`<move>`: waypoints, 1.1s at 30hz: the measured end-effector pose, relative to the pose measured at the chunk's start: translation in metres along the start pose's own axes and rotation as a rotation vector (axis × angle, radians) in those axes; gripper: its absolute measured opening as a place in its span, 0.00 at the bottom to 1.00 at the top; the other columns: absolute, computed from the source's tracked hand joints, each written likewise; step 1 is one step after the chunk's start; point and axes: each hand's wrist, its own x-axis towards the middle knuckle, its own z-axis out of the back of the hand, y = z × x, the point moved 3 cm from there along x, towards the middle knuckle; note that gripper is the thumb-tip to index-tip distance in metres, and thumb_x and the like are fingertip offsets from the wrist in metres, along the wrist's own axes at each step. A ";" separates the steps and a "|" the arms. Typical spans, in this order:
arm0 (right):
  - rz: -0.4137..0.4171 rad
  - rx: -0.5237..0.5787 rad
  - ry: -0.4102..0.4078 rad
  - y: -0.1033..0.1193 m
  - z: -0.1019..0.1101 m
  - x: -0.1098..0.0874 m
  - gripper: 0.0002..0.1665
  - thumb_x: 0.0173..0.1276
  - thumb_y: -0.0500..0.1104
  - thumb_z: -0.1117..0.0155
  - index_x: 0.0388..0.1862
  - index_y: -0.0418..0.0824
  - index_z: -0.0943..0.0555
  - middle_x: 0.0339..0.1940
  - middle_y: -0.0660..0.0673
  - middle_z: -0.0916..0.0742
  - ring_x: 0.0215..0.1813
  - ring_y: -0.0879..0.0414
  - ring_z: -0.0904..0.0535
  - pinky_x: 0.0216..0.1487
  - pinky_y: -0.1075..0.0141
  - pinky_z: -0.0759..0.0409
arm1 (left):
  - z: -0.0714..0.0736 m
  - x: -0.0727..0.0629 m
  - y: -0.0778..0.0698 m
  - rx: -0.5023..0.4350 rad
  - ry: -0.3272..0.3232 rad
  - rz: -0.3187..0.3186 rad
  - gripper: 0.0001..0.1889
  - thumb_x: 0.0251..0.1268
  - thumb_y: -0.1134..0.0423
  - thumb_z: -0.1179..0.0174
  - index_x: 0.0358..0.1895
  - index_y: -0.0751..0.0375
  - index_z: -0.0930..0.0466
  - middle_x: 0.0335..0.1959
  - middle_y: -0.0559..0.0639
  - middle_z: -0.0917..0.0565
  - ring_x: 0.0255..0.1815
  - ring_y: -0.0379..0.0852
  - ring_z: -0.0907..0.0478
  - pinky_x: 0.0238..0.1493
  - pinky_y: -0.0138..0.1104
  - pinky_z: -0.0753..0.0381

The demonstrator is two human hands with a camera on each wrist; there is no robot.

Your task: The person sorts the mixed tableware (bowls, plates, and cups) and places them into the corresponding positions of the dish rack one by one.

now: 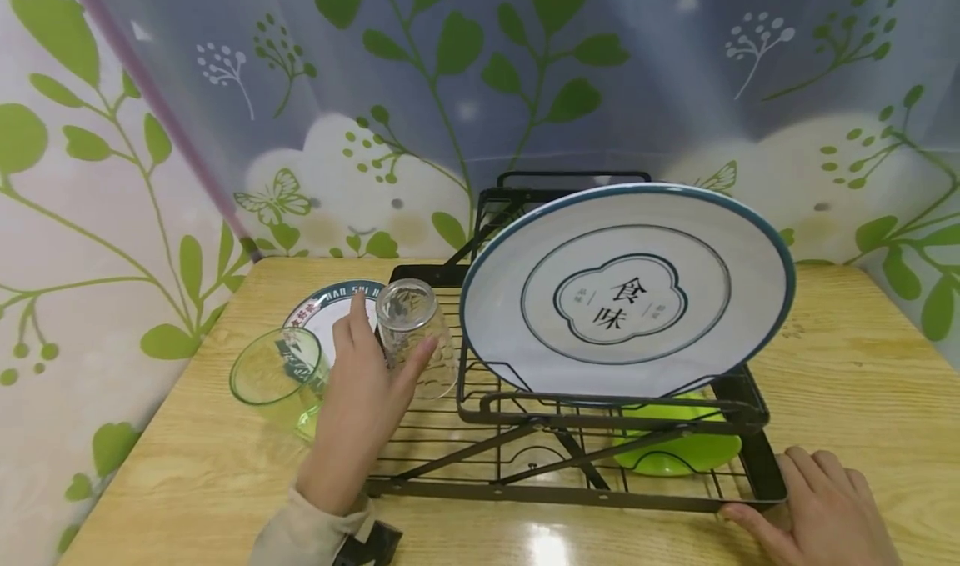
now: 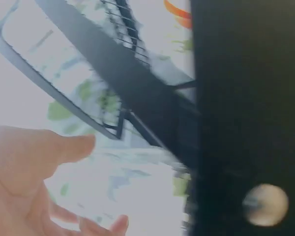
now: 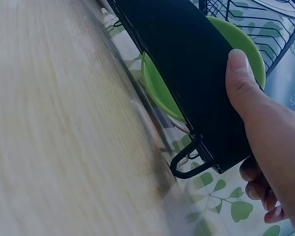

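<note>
A clear glass tumbler (image 1: 420, 320) stands base up at the left end of the black dish rack (image 1: 555, 493). My left hand (image 1: 360, 399) is at its near left side, thumb and fingers spread apart. The thumb overlaps the glass in the head view; whether it touches cannot be told. In the left wrist view the fingers (image 2: 119, 225) look loosely extended. With my right hand (image 1: 832, 508) I grip the rack's right end, thumb on top of the dark side panel (image 3: 187, 64), other fingers below. A large white plate (image 1: 712, 257) with a blue rim leans on the upper tier.
A lime-green bowl (image 1: 675, 453) sits low in the rack, beneath the large plate. Left of the rack are a transparent green cup (image 1: 258, 383) with a handle and a smaller patterned plate (image 1: 326, 316). A leaf-patterned curtain (image 1: 465, 91) hangs behind the wooden table (image 1: 187, 483).
</note>
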 end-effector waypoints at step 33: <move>-0.010 0.060 0.027 0.003 0.002 0.003 0.51 0.48 0.75 0.35 0.36 0.24 0.23 0.29 0.39 0.21 0.34 0.42 0.28 0.35 0.45 0.31 | 0.047 -0.038 0.058 -0.168 -0.563 -0.151 0.47 0.36 0.64 0.21 0.64 0.67 0.39 0.65 0.66 0.41 0.67 0.59 0.48 0.67 0.49 0.48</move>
